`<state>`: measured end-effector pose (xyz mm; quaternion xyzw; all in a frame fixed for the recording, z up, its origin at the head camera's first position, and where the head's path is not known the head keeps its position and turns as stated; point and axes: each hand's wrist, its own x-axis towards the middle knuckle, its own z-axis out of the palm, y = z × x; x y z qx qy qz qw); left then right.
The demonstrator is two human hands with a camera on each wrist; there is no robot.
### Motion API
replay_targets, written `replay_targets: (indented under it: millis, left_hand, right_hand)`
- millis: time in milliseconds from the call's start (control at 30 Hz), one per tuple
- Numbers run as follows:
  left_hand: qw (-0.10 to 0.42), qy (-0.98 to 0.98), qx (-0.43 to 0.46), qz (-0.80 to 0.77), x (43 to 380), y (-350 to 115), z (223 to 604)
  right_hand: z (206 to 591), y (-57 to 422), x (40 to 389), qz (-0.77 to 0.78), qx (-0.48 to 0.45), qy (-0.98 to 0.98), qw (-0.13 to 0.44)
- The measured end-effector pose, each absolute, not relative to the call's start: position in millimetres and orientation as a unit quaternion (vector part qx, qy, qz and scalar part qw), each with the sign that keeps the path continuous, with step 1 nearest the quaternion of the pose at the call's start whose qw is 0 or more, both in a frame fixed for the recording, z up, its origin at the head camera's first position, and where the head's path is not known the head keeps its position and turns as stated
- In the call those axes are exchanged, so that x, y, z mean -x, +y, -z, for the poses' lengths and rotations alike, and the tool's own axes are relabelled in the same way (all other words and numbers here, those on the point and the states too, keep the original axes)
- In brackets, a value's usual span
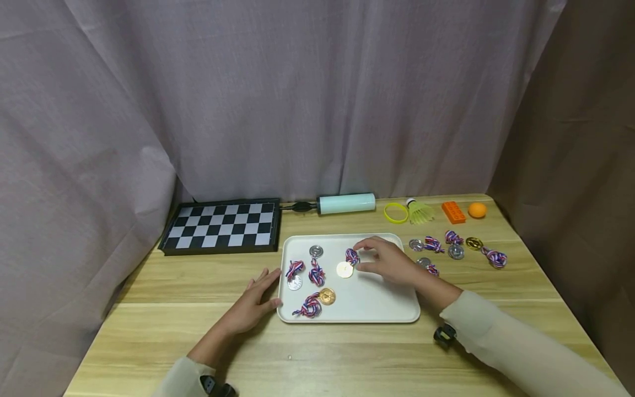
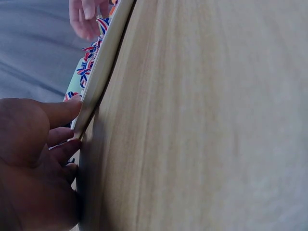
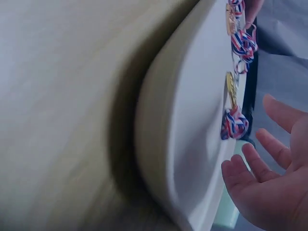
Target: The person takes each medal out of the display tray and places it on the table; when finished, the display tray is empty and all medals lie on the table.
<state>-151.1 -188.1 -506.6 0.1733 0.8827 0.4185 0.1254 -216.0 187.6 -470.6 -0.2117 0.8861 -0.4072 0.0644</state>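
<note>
A white tray lies on the wooden table with several medals on it, each with a bundled red, white and blue ribbon. My left hand rests its fairly straight fingers against the tray's left rim; the left wrist view shows the thumb at that rim. Over the tray, my right hand is beside a gold medal and its ribbon. In the right wrist view its loosely bent fingers stand apart from that ribbon. Left of it lie silver medals and another gold medal.
Right of the tray lie more medals, silver ones and a gold one. Along the back are a checkered board, a pale blue hand pump, a yellow ring, a shuttlecock, an orange brick and an orange ball.
</note>
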Motion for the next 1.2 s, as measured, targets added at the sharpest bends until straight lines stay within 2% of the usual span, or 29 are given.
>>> replay_targets:
  millis: [367, 1200]
  left_hand:
    - [0.124, 0.882, -0.176, -0.419, 152.1, -189.0, 510.7]
    - [0.123, 0.882, -0.18, -0.417, 151.2, -188.8, 507.9]
  right_hand:
    - [481.7, 159.9, 225.1, 0.367, 0.279, 0.885, 0.065]
    - [488.1, 166.5, 234.3, 0.398, 0.225, 0.882, 0.117]
